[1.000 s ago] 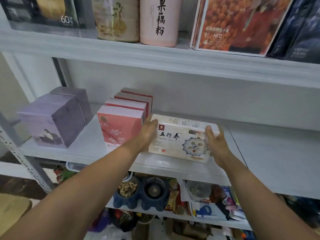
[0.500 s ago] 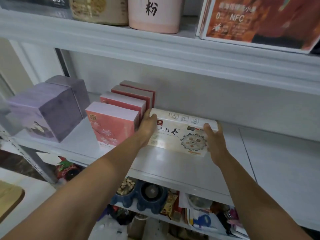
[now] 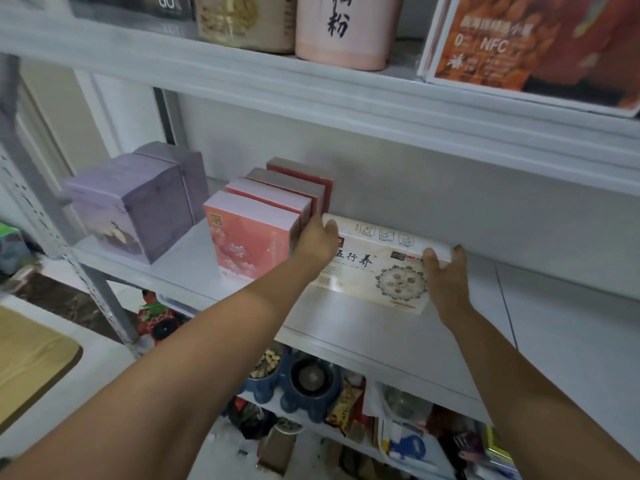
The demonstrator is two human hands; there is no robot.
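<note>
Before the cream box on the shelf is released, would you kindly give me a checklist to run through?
1. Left hand grips the cream box at its left end: ok.
2. Right hand grips its right end: ok.
3. Box resting flat on the shelf: cannot tell.
4. Gap to the pink boxes free of fingers: not ok, the left hand sits in it.
5. Room left behind the box up to the back wall: cannot tell.
</note>
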